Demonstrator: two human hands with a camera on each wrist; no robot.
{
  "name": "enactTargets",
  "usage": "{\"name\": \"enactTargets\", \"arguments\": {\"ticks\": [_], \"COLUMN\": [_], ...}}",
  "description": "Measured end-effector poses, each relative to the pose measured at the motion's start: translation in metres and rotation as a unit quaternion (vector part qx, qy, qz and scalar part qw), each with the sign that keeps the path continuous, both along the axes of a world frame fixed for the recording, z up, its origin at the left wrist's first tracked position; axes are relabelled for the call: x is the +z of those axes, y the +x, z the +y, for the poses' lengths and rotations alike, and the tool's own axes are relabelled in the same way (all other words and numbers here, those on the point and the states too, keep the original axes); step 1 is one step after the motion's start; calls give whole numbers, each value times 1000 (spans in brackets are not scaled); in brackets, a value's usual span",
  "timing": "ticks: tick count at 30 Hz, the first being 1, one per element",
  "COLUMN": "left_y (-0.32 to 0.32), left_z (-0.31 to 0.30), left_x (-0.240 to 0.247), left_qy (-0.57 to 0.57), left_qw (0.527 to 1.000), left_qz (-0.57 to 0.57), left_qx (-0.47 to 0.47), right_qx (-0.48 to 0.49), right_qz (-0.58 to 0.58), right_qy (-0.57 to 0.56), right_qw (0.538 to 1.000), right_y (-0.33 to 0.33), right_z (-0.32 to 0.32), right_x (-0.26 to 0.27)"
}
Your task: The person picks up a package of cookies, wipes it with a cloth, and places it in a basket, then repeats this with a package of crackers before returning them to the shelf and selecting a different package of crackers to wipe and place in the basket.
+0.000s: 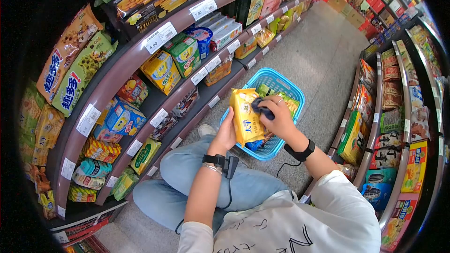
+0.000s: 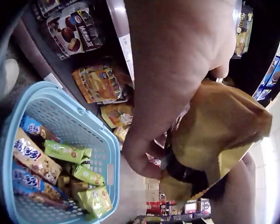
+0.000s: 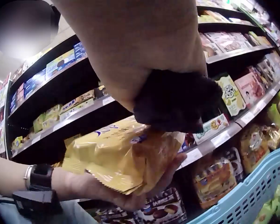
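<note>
A yellow snack package is held upright by the left hand, whose fingers and thumb curl round its side. Against the package's face, the right hand grips a dark cloth. In the right wrist view the dark cloth covers part of the top of the yellow package, and the left hand supports it from below. The left wrist view shows the package beside the left hand. Below the hands stands a blue basket with several snack packs inside.
Curved shelves of packaged snacks run along the left and more shelves stand on the right. A grey floor aisle stretches ahead between them. The person's bent knees are close to the basket. A black cable hangs near the right wrist.
</note>
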State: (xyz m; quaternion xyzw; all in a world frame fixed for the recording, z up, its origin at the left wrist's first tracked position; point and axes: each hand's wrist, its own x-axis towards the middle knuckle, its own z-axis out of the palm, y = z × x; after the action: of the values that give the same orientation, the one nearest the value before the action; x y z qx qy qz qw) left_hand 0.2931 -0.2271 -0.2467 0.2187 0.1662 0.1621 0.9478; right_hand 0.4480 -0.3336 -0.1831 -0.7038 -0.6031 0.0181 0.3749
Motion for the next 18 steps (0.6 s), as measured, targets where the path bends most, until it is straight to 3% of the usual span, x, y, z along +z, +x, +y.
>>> {"name": "enactTargets", "arguments": {"ticks": [3, 7, 10, 13, 18], "left_y": [3, 9, 2, 0, 7], "left_z": [-1, -1, 0, 2, -6], "left_x": [4, -12, -9, -18, -19], "left_qy": [-54, 10, -5, 1, 37], "left_qw": [997, 998, 1000, 999, 999], "left_qz": [-47, -50, -2, -33, -30], "left_qx": [0, 28, -2, -23, 11], "right_qx": [-5, 38, 49, 52, 35], "right_qz": [28, 53, 27, -18, -98], "right_qy": [41, 47, 68, 87, 55], "right_qw": [999, 997, 996, 995, 993], "right_y": [-4, -23, -29, -28, -20], "right_z": [2, 1, 5, 13, 29], "right_x": [6, 26, 35, 44, 53]}}
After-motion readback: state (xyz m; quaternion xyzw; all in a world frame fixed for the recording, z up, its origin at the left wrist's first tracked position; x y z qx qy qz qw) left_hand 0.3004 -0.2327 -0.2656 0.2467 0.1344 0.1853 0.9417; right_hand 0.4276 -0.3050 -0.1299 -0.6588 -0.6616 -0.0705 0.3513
